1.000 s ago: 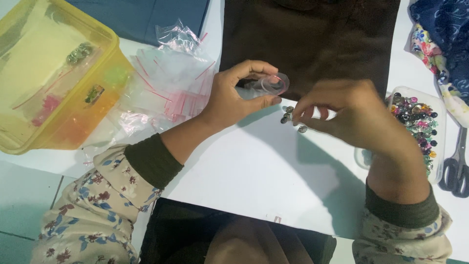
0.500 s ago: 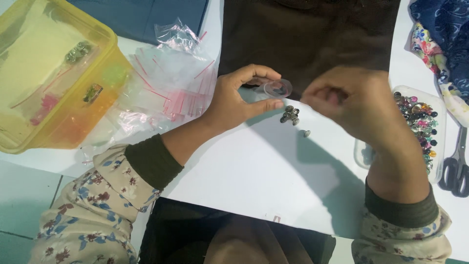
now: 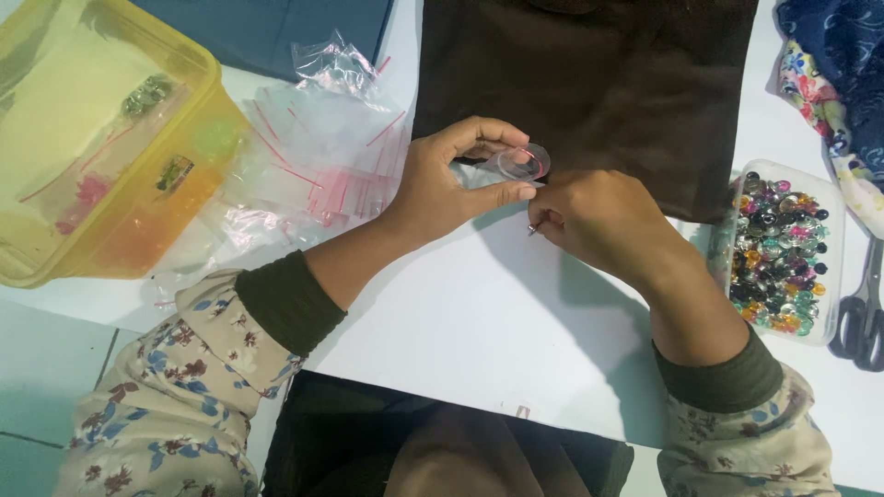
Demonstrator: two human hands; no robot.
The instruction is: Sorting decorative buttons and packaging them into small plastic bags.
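Head view, item one: small clear round case (image 3: 523, 162), pinched at its rim by my left hand (image 3: 451, 184) over the white table (image 3: 479, 313). I judge it light, rigid, slippery. Right hand (image 3: 599, 221) fingers clamp a tiny metal piece (image 3: 534, 227) just below.

The right hand (image 3: 599, 221) is covering whatever it is pinching just right of the frame's centre, with only a small dark tip (image 3: 533, 229) poking out, too small to identify. The yellow tub (image 3: 55, 248) is running off the left edge, its contents blurring behind the tinted wall. At the right edge the scissors (image 3: 861, 317) and the patterned cloth (image 3: 829, 83) are being cut off.
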